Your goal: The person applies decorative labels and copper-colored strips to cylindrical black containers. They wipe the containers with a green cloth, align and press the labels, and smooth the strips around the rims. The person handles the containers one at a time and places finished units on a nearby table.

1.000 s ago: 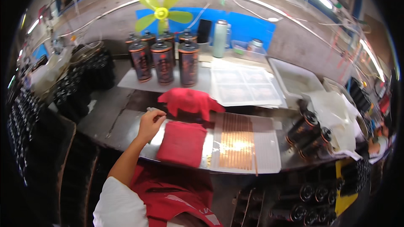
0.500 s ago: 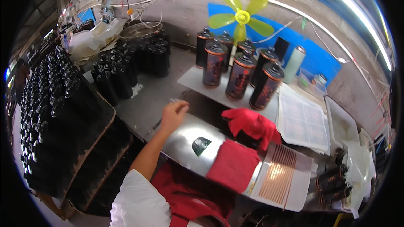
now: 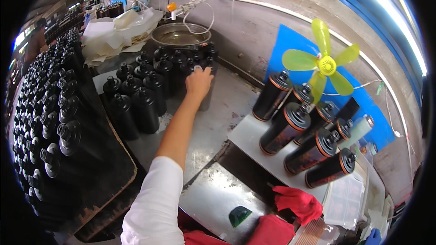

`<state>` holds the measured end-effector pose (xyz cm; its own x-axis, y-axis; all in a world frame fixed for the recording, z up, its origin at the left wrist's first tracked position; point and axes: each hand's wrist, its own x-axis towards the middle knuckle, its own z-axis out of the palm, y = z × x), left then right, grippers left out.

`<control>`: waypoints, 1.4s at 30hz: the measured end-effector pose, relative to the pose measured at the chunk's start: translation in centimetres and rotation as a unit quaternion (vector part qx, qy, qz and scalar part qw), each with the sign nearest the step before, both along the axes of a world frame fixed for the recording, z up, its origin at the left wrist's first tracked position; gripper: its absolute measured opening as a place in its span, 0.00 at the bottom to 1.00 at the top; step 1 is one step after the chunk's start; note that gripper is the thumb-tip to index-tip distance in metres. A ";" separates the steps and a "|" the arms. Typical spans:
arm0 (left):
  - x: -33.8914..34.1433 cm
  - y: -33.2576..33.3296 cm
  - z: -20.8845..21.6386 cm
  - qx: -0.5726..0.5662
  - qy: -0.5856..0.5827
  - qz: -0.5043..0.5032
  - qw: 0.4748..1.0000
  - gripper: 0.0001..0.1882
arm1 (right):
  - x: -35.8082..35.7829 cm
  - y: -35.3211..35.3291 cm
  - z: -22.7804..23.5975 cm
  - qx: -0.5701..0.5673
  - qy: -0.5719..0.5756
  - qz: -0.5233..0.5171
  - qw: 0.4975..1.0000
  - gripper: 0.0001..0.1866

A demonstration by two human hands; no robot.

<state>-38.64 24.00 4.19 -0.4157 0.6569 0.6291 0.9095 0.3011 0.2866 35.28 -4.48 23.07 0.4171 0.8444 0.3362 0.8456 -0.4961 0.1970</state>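
My left hand reaches forward over the right side of a group of matte black bottles. Its fingers are curled, with a small pale, clear-looking piece at their tips. Just behind and beside the hand stands a dark bottle. The hand overlaps it, so I cannot tell whether the fingers touch its neck. My right hand is out of view. On the metal bench below my arm lies a dark green half-moon piece.
Several printed black bottles with copper rims stand on a board at right, by a yellow fan. Red cloths lie near the front. A rack packed with black bottles fills the left. A metal basin sits behind.
My left hand has moved forward from above the metal bench to the black bottles, the small pale piece still at its fingertips. The view has swung left.
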 end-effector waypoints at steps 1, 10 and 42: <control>1.7 -0.4 0.1 0.018 -0.014 -0.011 1.000 0.12 | -4.3 0.3 0.4 0.017 0.041 -0.004 0.999 0.21; 5.4 -15.7 1.0 0.168 -0.038 0.041 0.984 0.07 | -18.3 2.6 -8.1 -0.092 0.186 0.352 0.913 0.12; 40.0 -24.5 -4.6 -0.207 -0.624 -0.563 0.501 0.55 | -8.9 2.0 -17.4 0.098 0.454 0.309 0.830 0.32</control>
<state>1.36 -0.54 -0.42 0.4645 0.8839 0.0546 -0.2402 0.0664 0.9685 26.41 -2.53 5.68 0.0804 0.9576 0.2767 0.7060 0.1412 -0.6940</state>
